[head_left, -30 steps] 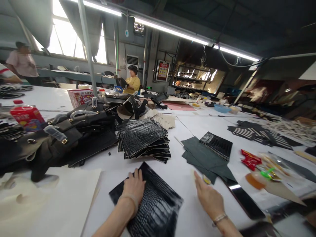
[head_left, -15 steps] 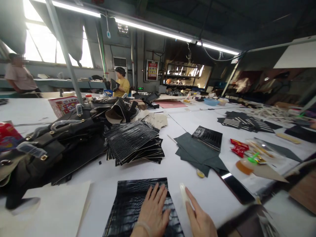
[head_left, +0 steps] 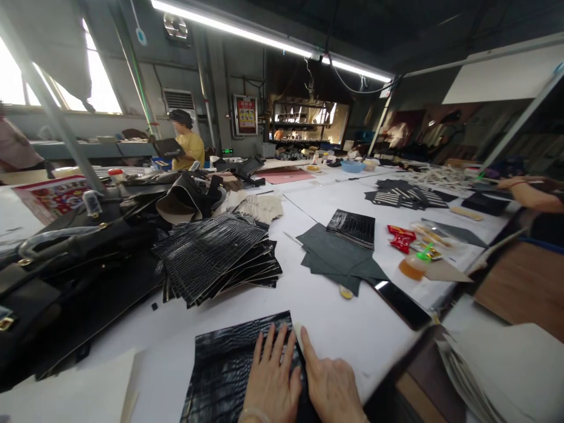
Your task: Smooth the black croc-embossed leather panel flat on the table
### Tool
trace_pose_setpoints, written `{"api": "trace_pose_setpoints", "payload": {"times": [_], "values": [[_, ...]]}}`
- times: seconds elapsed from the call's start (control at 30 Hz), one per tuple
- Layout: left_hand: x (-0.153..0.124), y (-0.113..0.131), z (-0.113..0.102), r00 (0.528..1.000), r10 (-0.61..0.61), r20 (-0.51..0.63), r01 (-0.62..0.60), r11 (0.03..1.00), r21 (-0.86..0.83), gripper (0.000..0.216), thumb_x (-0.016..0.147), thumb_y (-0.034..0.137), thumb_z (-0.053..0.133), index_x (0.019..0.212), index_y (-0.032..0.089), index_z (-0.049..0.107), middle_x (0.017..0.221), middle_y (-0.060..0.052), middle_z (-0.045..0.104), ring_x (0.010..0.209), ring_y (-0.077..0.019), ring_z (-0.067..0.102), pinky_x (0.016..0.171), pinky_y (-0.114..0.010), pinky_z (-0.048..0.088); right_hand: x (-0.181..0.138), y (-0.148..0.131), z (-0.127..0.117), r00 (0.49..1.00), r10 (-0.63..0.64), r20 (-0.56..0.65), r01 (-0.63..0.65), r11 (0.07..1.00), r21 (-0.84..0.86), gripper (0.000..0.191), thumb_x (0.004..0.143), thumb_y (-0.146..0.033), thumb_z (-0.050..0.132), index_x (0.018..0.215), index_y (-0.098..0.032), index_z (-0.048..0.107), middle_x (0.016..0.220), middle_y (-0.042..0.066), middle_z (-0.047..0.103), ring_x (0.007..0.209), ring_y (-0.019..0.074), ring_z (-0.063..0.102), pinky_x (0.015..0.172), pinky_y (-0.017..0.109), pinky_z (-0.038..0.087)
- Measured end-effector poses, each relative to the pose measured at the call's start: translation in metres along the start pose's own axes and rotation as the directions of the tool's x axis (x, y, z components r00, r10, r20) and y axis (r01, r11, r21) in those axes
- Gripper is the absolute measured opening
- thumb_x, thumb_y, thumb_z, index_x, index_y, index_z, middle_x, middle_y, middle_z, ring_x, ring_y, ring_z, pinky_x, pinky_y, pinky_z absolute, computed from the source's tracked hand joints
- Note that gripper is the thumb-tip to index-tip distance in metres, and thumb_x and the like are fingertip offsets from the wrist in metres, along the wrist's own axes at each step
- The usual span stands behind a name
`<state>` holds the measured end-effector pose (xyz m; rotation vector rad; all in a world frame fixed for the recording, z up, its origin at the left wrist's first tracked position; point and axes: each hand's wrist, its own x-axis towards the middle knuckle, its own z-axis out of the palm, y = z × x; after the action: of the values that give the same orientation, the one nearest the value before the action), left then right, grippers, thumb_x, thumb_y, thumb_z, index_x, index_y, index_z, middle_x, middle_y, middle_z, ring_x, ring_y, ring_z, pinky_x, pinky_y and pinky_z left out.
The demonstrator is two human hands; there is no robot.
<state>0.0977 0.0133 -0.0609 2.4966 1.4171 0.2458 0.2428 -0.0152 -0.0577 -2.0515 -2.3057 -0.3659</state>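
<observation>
A glossy black crocodile-pattern leather panel [head_left: 224, 370] lies flat on the white table at the bottom centre. My left hand [head_left: 272, 382] rests palm down on its right part, fingers spread. Right beside it, my right hand [head_left: 329, 385] presses at the panel's right edge with a small pale flat piece [head_left: 298, 332] under its forefinger. Behind the panel sits a fanned stack of the same black panels [head_left: 215, 258].
Black handbags [head_left: 66, 258] pile up at the left. Dark green sheets [head_left: 339, 258] with one black panel on top lie to the right, then a phone [head_left: 403, 304], red wrappers [head_left: 400, 239] and an orange lid. People work at the far tables; another person's arm [head_left: 526, 191] shows at right.
The view has swung right and down. My right hand came in from the right with the pale piece to the panel's edge, beside my left hand, which slid to the panel's right part.
</observation>
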Motion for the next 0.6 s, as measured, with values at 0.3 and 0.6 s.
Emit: {"api": "trace_pose_setpoints", "payload": {"times": [0.3, 0.6], "values": [[0.005, -0.007, 0.01, 0.998, 0.035, -0.045, -0.032, 0.998, 0.053, 0.05, 0.09, 0.048, 0.023, 0.136, 0.032, 0.01, 0.144, 0.002, 0.012, 0.132, -0.0286, 0.017, 0.106, -0.056, 0.029, -0.041, 0.003, 0.032, 0.994, -0.029, -0.101, 0.018, 0.994, -0.111, 0.058, 0.078, -0.006, 0.042, 0.134, -0.017, 0.036, 0.041, -0.001, 0.058, 0.035, 0.0197, 0.053, 0.049, 0.034, 0.047], [0.0, 0.001, 0.005, 0.997, 0.014, -0.073, -0.007, 0.995, 0.095, 0.052, 0.091, 0.045, 0.022, 0.137, 0.027, 0.007, 0.145, 0.004, 0.014, 0.134, -0.026, 0.017, 0.108, -0.053, 0.028, 0.01, -0.007, -0.008, 0.997, -0.034, 0.068, 0.033, 0.999, 0.016, 0.057, 0.08, -0.012, 0.042, 0.136, -0.01, 0.032, 0.057, 0.005, 0.064, 0.053, 0.0226, 0.06, 0.055, 0.034, 0.04]]}}
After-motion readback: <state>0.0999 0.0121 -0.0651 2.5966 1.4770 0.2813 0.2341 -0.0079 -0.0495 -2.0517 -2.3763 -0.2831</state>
